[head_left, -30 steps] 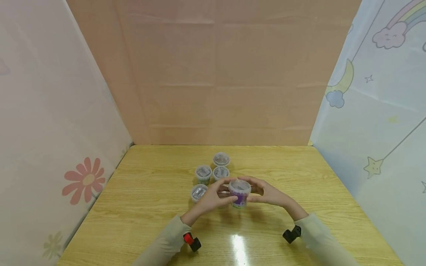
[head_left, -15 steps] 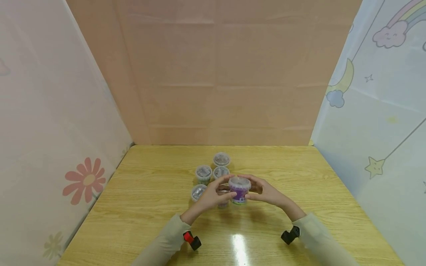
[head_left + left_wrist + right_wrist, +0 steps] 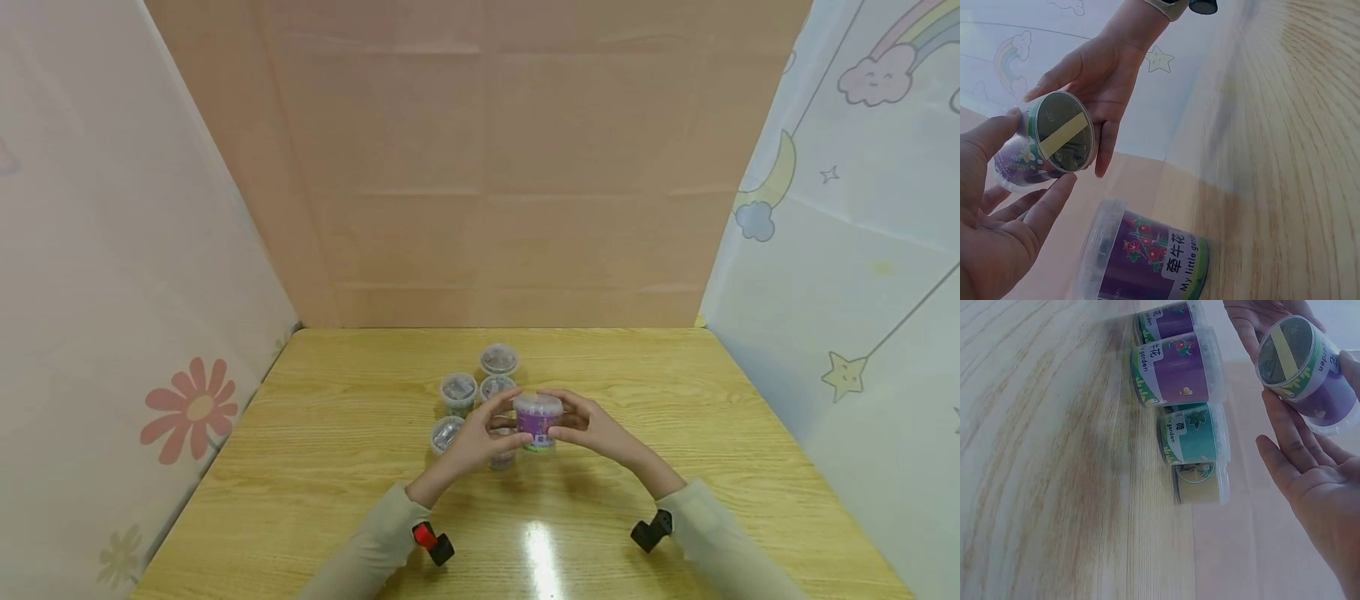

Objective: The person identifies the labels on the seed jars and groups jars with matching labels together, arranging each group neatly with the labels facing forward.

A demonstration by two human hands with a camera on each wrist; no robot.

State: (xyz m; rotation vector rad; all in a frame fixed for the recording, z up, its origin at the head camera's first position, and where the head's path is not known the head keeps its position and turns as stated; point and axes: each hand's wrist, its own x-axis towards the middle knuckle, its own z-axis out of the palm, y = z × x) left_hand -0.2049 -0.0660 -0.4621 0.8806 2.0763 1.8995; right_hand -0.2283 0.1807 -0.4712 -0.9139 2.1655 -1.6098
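A small clear plastic tub with a purple label and a lid is held up off the table between both hands. My left hand grips its left side, thumb in front and fingers behind. On the opposite side, my right hand holds it the same way. The wrist views show the underside of the held tub, dark with a pale yellow strip across it. Just left of it on the table stands another purple tub, labelled "My little garden" and partly hidden by the left hand in the head view.
More lidded tubs stand behind and to the left, including a teal tub and a yellowish tub. One tub is farthest back. The wooden table meets a peach backdrop and patterned side walls.
Both hands have raised the tub slightly and tipped it, so its lid shows less and its purple label shows more. The standing tubs have stayed put.
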